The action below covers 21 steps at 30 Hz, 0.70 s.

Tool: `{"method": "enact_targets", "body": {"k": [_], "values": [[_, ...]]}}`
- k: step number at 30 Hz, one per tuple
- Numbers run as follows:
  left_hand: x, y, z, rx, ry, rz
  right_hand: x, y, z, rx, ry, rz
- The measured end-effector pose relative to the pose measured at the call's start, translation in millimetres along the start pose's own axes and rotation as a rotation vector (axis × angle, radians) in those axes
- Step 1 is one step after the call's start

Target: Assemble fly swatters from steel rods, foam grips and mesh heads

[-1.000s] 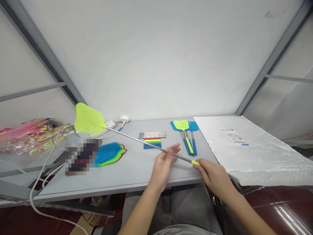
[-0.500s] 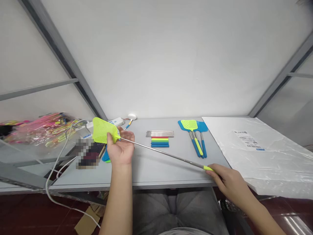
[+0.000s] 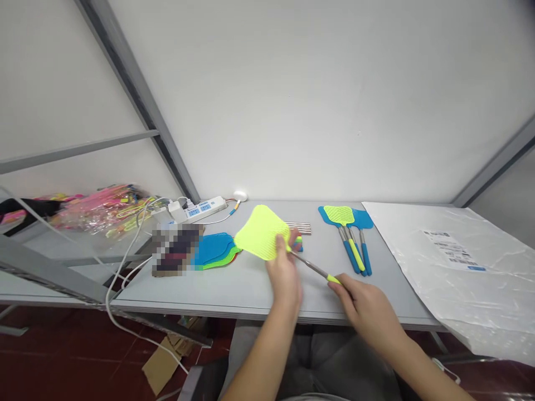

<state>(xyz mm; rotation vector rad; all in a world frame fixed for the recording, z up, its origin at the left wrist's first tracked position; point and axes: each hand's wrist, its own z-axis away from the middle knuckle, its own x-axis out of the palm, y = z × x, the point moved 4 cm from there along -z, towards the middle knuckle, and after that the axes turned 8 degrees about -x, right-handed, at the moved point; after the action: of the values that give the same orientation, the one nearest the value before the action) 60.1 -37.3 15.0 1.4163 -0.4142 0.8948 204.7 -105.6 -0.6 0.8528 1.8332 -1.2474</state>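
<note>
A yellow-green fly swatter [image 3: 259,234] with a telescopic metal rod is held across the table between both hands. My left hand [image 3: 286,273] grips it where the mesh head meets the rod, thumb on the mesh. My right hand [image 3: 363,303] is closed around the yellow-green handle, most of which is hidden in the palm. Behind my left hand, thin metal rods [image 3: 301,228] and coloured grips [image 3: 300,245] are partly covered. Loose swatter heads [image 3: 214,249] in blue and green lie to the left. Several assembled swatters [image 3: 351,245] lie at the right.
A power strip [image 3: 207,209] with plugs and a white cable sits at the back left, near a blurred dark object [image 3: 179,250]. Bagged colourful items [image 3: 108,209] lie at far left. A white plastic package [image 3: 434,278] covers the right end of the table [image 3: 251,292].
My left hand has moved right toward my right hand, and the swatter's rod has become much shorter. The view has shifted left, showing more of the loose heads.
</note>
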Motion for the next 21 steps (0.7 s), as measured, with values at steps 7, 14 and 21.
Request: {"method": "enact_targets", "body": {"k": [7,14,21], "values": [[12.4,0.0,4.6,-0.055,-0.181,-0.095,0.1,-13.2,-26.2,0.043,-0.061,-0.515],[18.4,-0.6,-7.8,-0.114,-0.23,-0.186,14.6,-12.5,-28.9,0.175,-0.188,-0.843],[52.3,-9.8,-24.0,-0.113,-0.273,-0.281,-9.2,-7.4,-41.8,0.137,0.087,-0.199]]}}
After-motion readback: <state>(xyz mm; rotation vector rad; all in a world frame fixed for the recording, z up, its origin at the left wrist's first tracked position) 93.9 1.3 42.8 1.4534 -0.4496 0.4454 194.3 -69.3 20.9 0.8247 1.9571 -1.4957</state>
